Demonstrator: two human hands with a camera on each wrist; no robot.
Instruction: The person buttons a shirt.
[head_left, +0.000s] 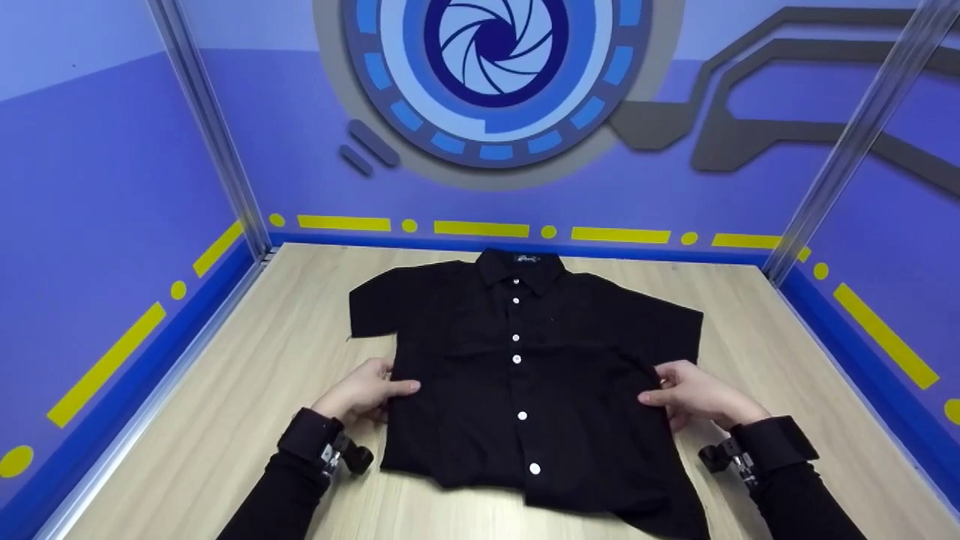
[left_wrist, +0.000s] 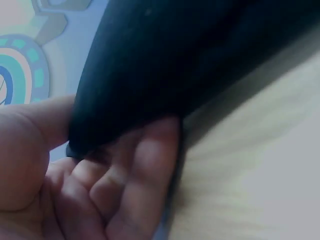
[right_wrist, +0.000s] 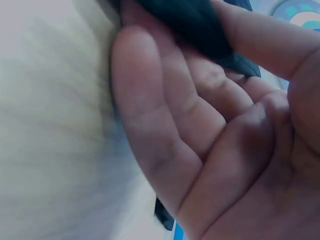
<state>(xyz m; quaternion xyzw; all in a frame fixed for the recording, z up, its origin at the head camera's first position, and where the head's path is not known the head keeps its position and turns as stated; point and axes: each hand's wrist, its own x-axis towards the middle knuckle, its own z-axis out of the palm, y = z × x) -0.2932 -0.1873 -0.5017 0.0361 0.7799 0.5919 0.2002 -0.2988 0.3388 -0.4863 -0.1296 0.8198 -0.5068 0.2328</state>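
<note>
A black short-sleeved shirt [head_left: 472, 390] with white buttons lies front up on the table, its collar pointing to the back wall. At the shirt's left side edge my left hand [head_left: 366, 390] pinches the cloth, thumb on top and fingers beneath. My right hand [head_left: 694, 391] grips the opposite side edge below the sleeve in the same way. In the left wrist view the dark cloth runs between thumb and curled fingers [left_wrist: 150, 160]. The right wrist view shows a fold of cloth between the thumb and fingers [right_wrist: 140, 75]. The hem is uneven, with its right corner reaching nearest me.
The light wooden table [head_left: 300, 300] is enclosed by blue printed walls [head_left: 247, 135] at the back and both sides. Metal posts [head_left: 217, 127] stand at the two back corners. A strapped camera [head_left: 349, 455] sits on each wrist.
</note>
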